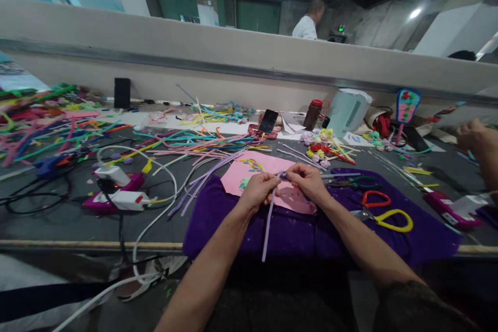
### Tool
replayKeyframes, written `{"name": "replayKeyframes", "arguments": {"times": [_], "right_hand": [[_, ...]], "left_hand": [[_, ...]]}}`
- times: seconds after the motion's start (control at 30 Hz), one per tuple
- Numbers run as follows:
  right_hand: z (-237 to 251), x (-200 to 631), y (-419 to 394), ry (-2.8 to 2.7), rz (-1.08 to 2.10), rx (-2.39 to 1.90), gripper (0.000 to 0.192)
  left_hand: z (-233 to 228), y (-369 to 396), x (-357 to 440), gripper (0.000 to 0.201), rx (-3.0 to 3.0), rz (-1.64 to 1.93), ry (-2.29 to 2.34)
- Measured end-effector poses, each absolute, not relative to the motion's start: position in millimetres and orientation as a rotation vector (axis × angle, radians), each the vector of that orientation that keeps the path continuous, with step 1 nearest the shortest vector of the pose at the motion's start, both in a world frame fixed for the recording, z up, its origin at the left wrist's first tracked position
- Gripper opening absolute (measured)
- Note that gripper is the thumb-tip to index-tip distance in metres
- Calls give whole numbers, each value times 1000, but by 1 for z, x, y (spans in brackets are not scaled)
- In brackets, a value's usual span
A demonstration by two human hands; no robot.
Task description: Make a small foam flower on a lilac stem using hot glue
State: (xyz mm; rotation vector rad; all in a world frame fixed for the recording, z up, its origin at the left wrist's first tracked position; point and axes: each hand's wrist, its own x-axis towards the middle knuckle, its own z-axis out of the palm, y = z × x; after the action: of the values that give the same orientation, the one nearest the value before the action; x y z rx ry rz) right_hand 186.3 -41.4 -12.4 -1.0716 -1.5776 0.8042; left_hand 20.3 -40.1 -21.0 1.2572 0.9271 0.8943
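1. Left hand: fingers closed, pinching the upper end of a lilac pipe cleaner.
2. Right hand: fingers closed on the same coiled tip.
3. The pipe cleaner hangs down over the purple cloth, in front of a pink sheet.
4. Scissors lie on the cloth, to the right.
5. A co-worker's hand at far right.
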Motion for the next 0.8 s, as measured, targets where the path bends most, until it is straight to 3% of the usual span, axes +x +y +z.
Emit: {"name": "replayKeyframes", "arguments": {"times": [0.8], "right_hand": [[-15, 190, -39, -1598, 849, -1140, 17]], "left_hand": [[-25, -40, 22, 23, 1368, 909, 977]]}}
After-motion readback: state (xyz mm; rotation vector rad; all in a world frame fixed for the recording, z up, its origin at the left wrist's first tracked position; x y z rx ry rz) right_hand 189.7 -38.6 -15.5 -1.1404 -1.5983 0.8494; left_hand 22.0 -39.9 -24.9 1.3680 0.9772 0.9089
